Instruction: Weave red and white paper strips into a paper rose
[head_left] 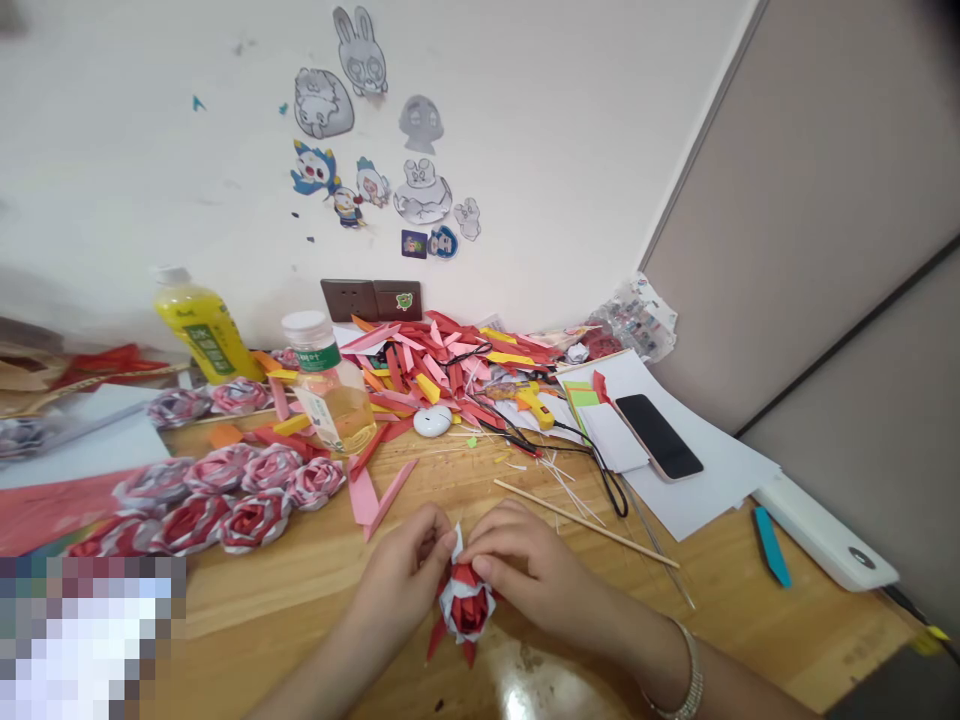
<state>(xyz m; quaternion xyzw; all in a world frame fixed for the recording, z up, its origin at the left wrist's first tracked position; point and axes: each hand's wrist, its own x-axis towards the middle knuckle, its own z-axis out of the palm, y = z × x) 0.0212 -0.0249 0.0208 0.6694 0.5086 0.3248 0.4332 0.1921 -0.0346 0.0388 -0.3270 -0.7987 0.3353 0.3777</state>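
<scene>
A red and white folded paper flower [468, 606] is between my hands near the front of the wooden table, with pointed red paper ends sticking out below it. My left hand [416, 560] pinches its upper left side, the thumb and fingers closed together. From the right, my right hand [517, 555] presses its fingertips on the red paper at the flower's top. A white pointed strip [458, 540] stands up between the two hands. Parts of the fingertips and of the paper under them are hidden.
Finished paper roses [255, 518] line the left. Behind lie heaped paper strips [450, 365], a yellow glue gun [534, 405], two bottles [206, 330] and a white earphone case [433, 420]. Rightward are a wooden stick [585, 522], a phone [660, 436] and a blue cutter [772, 546].
</scene>
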